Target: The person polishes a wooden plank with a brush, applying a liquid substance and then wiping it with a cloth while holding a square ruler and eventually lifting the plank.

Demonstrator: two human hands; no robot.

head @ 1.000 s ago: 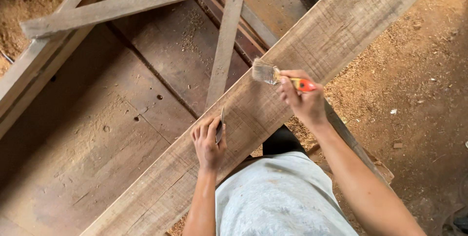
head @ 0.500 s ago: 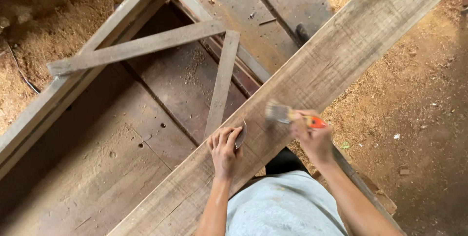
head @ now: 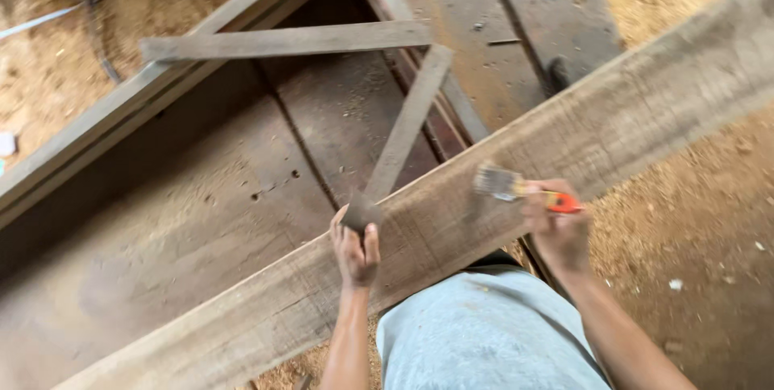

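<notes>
A long rough wooden plank runs diagonally from lower left to upper right. My right hand holds a paintbrush with an orange handle, its bristles resting on the plank's top face. My left hand grips the near end of a thin wooden slat, one arm of a large wooden square whose other arm lies across the upper left. The slat's end sits on the plank's far edge.
Wide dark boards form a work surface under the plank. A wooden rail borders it at the left. Sawdust covers the ground at right and upper left. My light blue shirt fills the bottom centre.
The view has shifted, so the plank and square sit more to the right. My left hand went from lying flat on the plank to gripping the slat's end. The brush stayed on the plank.
</notes>
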